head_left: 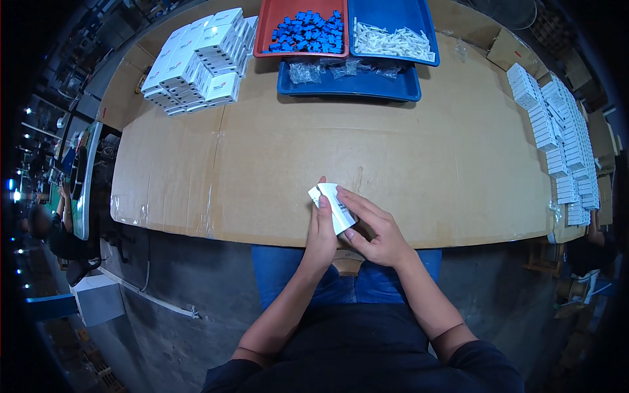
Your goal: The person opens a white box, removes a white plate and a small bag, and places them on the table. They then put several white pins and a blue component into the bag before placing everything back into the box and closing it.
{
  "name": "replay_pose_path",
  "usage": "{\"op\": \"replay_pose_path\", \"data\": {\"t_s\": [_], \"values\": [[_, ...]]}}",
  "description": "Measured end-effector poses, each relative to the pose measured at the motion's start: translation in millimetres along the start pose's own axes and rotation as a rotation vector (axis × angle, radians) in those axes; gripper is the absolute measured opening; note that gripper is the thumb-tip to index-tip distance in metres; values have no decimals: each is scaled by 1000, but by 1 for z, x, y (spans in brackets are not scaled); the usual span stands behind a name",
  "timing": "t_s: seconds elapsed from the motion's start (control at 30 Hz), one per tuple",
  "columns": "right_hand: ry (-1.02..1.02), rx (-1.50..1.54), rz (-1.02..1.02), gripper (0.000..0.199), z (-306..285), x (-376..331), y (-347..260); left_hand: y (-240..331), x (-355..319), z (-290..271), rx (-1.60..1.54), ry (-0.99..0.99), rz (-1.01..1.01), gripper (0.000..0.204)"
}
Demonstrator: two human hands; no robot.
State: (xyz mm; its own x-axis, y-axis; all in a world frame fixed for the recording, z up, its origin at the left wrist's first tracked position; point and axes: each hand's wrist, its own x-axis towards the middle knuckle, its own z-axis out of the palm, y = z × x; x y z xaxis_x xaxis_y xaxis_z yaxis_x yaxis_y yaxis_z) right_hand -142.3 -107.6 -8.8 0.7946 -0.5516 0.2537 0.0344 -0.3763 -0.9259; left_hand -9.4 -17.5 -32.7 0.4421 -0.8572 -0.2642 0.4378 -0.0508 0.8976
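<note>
Just above the near edge of the cardboard-covered table [275,150], I hold a small white box [341,213] between both hands, tilted. My left hand [320,241] grips its left side, with the thumb lying along its face. My right hand [381,237] closes on its right side, fingers on the upper edge and thumb near the lower corner. A narrow white part juts out at the box's upper left; I cannot tell whether that is a flap. The fingers hide part of the box.
Stacked white boxes [193,62] stand far left. At the back are a red tray [265,29] of blue parts, a blue tray [386,12] of white sticks, and a lower blue tray [347,90] with clear bags. More white boxes [557,137] line the right edge.
</note>
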Motion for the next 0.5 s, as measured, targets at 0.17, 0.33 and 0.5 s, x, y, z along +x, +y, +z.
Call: {"op": "replay_pose_path", "data": {"t_s": [0.17,0.33,0.5], "values": [[62,-309,-227,57,2,1,10,0,-5,4,-59,47,-86,64],[121,-339,-255,53,10,-6,17,10,-9,20,-24,125,-132,51],[137,-358,-250,43,14,-10,18,8,-10,19,-41,119,-126,45]]}}
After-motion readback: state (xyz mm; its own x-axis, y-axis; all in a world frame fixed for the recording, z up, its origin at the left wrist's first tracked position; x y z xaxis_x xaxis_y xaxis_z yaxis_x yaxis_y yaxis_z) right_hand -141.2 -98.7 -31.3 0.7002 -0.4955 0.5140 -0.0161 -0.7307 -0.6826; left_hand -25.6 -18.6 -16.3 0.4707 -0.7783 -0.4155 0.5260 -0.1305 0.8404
